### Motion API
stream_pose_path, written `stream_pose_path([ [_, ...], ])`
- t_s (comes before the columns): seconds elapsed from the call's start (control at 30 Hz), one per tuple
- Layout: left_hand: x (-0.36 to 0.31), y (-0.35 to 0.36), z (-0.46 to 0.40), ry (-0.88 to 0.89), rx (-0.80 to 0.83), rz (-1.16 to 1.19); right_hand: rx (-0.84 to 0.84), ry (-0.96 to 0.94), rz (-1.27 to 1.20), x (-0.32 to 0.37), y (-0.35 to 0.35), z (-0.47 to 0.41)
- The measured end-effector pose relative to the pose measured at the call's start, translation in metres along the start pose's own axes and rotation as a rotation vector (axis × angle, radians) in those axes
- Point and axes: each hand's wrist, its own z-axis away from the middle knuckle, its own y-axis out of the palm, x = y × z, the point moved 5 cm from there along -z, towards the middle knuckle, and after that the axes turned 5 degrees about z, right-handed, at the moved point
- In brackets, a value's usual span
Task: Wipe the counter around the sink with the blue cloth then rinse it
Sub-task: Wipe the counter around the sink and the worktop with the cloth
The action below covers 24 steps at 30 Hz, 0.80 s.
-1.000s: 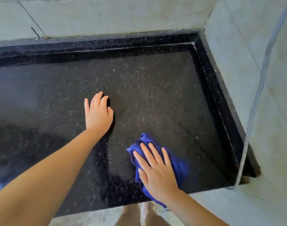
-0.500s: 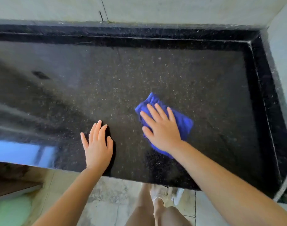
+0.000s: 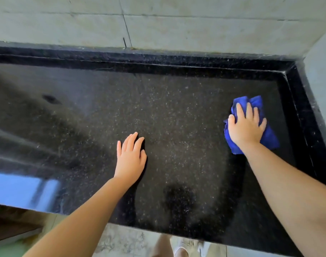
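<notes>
While our right hand (image 3: 246, 127) presses flat on the crumpled blue cloth (image 3: 269, 138), fingers straight, it sits near the raised edge. Our left hand (image 3: 130, 158) lies released, flat on the glossy speckled black counter (image 3: 177, 108).

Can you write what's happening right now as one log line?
step: wiping | right hand: presses blue cloth on counter, right edge | left hand: flat on counter | rinse: not yet

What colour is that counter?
Black with pale speckles: the counter, plain in the head view.
</notes>
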Motion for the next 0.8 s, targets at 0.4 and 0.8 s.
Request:
stream_pose_path([
  [0.4, 0.070, -0.044, -0.053, -0.050, -0.143, -0.108, 0.105, -1.193, 0.083, 0.165, 0.044, 0.210],
  [0.8, 0.087, -0.045, -0.042, 0.051, -0.221, -0.096, 0.020, -0.504, 0.030, 0.230, 0.023, -0.009],
])
